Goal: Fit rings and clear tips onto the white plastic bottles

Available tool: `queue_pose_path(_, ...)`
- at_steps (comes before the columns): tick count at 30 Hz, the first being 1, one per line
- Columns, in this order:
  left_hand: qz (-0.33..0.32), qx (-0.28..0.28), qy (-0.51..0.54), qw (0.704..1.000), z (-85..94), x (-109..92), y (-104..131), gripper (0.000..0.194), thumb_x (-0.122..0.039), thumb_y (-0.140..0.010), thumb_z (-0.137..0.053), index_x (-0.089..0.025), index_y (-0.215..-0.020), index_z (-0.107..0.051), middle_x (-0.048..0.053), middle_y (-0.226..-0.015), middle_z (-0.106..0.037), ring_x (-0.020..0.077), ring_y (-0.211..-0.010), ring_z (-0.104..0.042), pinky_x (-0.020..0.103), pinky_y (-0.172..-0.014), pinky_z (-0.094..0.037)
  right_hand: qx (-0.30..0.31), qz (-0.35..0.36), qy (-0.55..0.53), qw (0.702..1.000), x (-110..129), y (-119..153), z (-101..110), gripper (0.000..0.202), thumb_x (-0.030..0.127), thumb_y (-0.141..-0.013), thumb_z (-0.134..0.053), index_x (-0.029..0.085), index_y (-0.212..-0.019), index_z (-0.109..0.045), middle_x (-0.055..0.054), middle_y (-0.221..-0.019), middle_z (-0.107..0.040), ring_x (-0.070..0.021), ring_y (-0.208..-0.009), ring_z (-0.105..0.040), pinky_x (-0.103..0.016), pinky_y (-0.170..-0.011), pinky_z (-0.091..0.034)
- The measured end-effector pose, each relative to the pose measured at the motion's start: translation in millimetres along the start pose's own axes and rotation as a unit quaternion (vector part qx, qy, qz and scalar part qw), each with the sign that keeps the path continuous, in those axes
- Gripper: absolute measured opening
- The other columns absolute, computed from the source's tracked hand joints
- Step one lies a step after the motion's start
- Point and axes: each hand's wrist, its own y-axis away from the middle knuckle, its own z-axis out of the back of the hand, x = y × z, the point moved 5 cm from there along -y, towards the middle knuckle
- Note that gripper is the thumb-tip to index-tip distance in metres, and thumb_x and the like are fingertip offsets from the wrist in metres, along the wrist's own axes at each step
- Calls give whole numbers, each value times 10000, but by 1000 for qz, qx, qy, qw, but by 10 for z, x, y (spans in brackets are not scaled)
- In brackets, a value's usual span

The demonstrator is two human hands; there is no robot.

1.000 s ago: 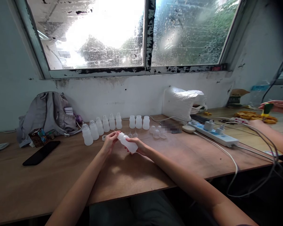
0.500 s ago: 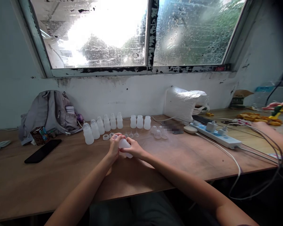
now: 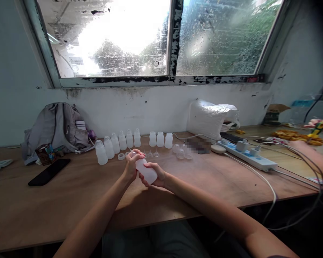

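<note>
Centrally, white bottle [image 3: 148, 174] tilted between both hands, right hand [image 3: 156, 174] clamped round its body, left hand [image 3: 133, 165] gripping its top.

The left hand [image 3: 131, 165], which one second ago pinched at the mouth of the white bottle [image 3: 148, 174], now closes over its top end. Half a second ago the right hand [image 3: 159, 176] covered most of the bottle; now more of the bottle's body shows. The other person's yellow-green tool [image 3: 317, 129], more upright one second ago, now leans over more.
</note>
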Motion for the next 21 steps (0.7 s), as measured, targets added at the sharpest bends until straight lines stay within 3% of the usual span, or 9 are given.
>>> queue_pose_path(5, -2, 32, -27, 999, -51, -29, 32, 145, -189, -554, -595, -160, -614, -466, -30, -667, -548, 69, -541, -480, 166, -454, -320, 69, -18, -4, 997, 6, 9, 11, 368, 463, -675, -445, 125, -821, -463, -19, -564, -553, -144, -384, -506, -222, -327, -318)
queue_pose_path(7, 13, 52, -51, 997, -30, -3, -6, 173, -244, -589, -612, -166, -673, -482, -21, -717, -558, 61, -511, -467, 162, -417, -295, 68, -9, 18, 997, 29, -3, 13, 381, 477, -682, -460, 122, -821, -469, -24, -576, -553, -146, -403, -510, -228, -343, -329)
queue_pose_path(11, 21, 22, -96, 995, 164, 119, -174, 384, -378, -628, -630, -182, -931, -496, 15, -854, -573, 86, -605, -525, 188, -515, -385, -46, 89, 116, 988, 110, -76, 114, 316, 420, -742, -499, 141, -890, -477, -29, -684, -569, -139, -558, -548, -254, -508, -420)
queue_pose_path(15, 52, 5, -144, 988, 336, 324, -290, 480, -489, -619, -620, -133, -925, -519, 41, -781, -576, 131, -663, -548, 225, -578, -408, -213, 205, 240, 925, 205, -109, 334, 323, 399, -717, -576, 177, -933, -485, -26, -851, -571, -127, -783, -534, -239, -694, -420)
queue_pose_path(17, 66, 23, -163, 984, 348, 388, -292, 474, -538, -627, -586, -128, -864, -550, 37, -740, -576, 139, -650, -545, 235, -573, -405, -241, 215, 293, 900, 253, -116, 419, 330, 443, -730, -538, 168, -911, -510, -35, -865, -575, -132, -805, -526, -242, -703, -418)
queue_pose_path(21, 46, 15, -155, 987, 350, 363, -254, 451, -559, -649, -552, -130, -786, -577, 28, -724, -584, 127, -643, -535, 227, -587, -401, -259, 160, 394, 867, 504, -24, 573, 412, 502, -778, -403, 135, -846, -577, -72, -832, -600, -135, -705, -540, -231, -569, -418)
